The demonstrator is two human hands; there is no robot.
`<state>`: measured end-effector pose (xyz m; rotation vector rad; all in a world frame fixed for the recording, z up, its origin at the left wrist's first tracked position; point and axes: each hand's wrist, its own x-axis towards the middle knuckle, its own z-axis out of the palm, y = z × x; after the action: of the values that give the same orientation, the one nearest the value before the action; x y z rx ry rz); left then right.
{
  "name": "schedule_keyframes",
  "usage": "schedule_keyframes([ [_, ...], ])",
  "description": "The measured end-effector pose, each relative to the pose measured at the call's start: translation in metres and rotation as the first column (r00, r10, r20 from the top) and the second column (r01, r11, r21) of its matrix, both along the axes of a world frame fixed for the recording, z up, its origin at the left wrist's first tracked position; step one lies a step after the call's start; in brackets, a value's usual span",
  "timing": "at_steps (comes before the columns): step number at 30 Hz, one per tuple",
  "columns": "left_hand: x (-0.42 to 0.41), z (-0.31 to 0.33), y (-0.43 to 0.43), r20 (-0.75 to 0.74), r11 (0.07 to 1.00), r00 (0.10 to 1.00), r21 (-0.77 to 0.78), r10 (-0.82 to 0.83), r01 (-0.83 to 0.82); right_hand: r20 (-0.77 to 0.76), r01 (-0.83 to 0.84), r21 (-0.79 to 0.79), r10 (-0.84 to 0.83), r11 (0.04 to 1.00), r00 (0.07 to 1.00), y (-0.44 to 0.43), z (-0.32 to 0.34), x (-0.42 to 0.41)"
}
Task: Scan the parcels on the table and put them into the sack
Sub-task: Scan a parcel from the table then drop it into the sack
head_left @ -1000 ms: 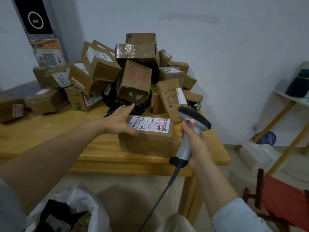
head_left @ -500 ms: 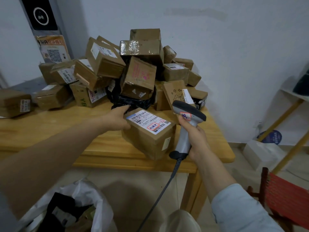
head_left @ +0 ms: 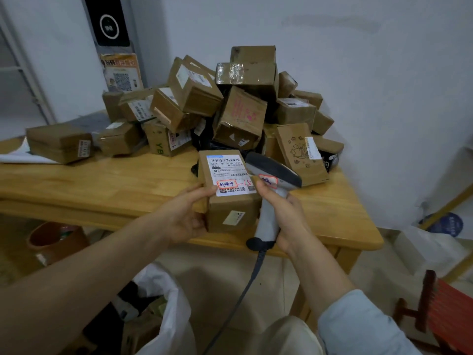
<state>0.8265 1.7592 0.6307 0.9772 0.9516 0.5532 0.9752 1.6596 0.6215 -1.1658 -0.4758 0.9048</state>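
Cardboard, plain brown and taped, makes up the parcel (head_left: 230,211) in the left hand (head_left: 184,216), whose grip is clamped on the box's left side, thumb on the top edge and fingers on the near face. The parcel sits at the near edge of the table (head_left: 102,183), in front of the heap; whether it rests on the wood or is lifted just clear cannot be told. Its top carries one white shipping label (head_left: 227,170) with two barcodes, a red-bordered sticker with handwritten characters, and "—15" in red pen. One small pale sticker is on the near face.

The right hand (head_left: 286,221) has its grip closed round the handle of one grey barcode scanner (head_left: 271,172), its dark head at the label's right edge and a red-bordered sticker on its body. A cable (head_left: 245,290) hangs from the handle.

Behind, a heap of parcels (head_left: 243,78) holds roughly twenty brown boxes, too jumbled to count exactly. One box (head_left: 160,139) reads "YB" in green. One white sack (head_left: 169,303) stands open on the floor at lower left, with parcels inside.
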Motion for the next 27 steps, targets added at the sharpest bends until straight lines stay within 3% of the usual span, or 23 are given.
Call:
schedule_keyframes([
  [5,-0.043,-0.004,0.011,-0.002,0.973,0.993,0.201,0.119,-0.116,0.096,-0.046,0.016,0.044,0.999,0.994,0.003,0.005,-0.03],
  [8,-0.071,-0.001,0.02,-0.025,0.919,0.97,0.325,0.242,-0.221,0.209,-0.203,-0.033,0.206,0.979,0.956,0.001,0.008,-0.049],
  [12,-0.107,-0.005,0.029,-0.126,0.878,0.957,0.443,0.261,-0.181,0.223,-0.304,-0.054,0.308,0.951,0.925,0.002,0.012,-0.072],
  [27,-0.166,-0.011,0.03,-0.115,0.818,0.913,0.498,0.391,-0.287,0.3,-0.385,-0.186,0.426,0.904,0.854,0.015,0.002,-0.115],
])
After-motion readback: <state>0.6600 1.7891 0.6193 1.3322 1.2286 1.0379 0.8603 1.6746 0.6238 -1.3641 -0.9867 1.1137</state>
